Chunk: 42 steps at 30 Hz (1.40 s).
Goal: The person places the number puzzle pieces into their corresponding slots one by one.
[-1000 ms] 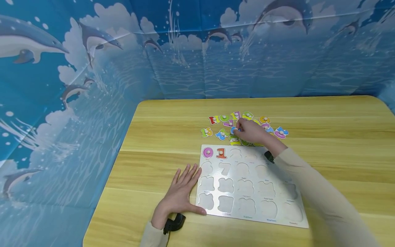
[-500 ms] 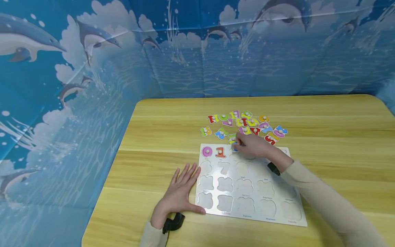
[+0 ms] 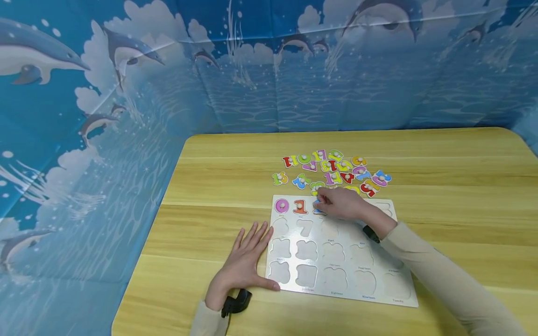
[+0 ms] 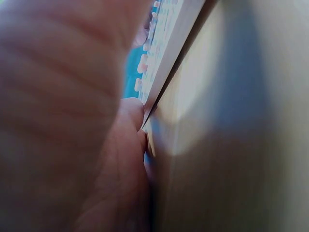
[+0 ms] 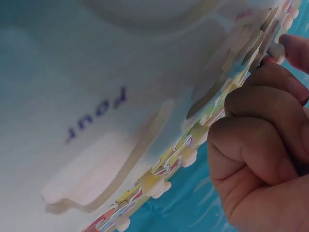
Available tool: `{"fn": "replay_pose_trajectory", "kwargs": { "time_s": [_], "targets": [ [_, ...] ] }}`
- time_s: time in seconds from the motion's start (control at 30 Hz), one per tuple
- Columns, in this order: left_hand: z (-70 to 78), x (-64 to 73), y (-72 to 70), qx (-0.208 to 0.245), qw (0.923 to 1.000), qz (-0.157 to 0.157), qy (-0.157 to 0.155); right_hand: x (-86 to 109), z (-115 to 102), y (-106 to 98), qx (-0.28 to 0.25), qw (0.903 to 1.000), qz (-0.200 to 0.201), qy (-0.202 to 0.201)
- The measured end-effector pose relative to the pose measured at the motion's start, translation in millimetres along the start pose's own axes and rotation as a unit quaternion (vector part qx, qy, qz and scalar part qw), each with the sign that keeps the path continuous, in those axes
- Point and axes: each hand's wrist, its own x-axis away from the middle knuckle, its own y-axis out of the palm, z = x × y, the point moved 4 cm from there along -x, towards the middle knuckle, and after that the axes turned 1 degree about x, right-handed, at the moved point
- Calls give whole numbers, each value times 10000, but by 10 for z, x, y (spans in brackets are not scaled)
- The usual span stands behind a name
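Note:
My right hand (image 3: 342,204) pinches the knob (image 5: 276,52) of a blue number 2 puzzle piece (image 3: 316,208), its other fingers curled in the right wrist view. The piece is at the third recess in the top row of a white number board (image 3: 293,255); whether it lies flush is hidden by the hand. A pink 0 (image 3: 282,206) and an orange-red 1 (image 3: 300,207) sit in the recesses to its left. My left hand (image 3: 248,263) is spread flat on the table, fingertips and thumb touching the board's left edge.
Several loose knobbed number pieces (image 3: 333,178) lie behind the board on the wooden table (image 3: 214,186). Some are partly covered by the right hand. A blue dolphin-print cloth (image 3: 260,93) hangs behind and to the left of the table.
My right hand has brought the blue 2 from the loose pieces toward me, onto the third top-row recess. My left hand has stayed at the board's edge.

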Motion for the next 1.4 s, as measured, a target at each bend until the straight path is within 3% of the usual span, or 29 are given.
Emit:
{"fn": "replay_pose_trajectory", "kwargs": {
  "time_s": [0.4, 1.4],
  "targets": [
    [-3, -8, 9, 1, 10000, 7, -3, 4, -21, -7, 113, 9997, -166, -106],
    [31, -3, 9, -39, 9999, 143, 36, 8, -33, -40, 270, 9992, -275, 118]
  ]
}}
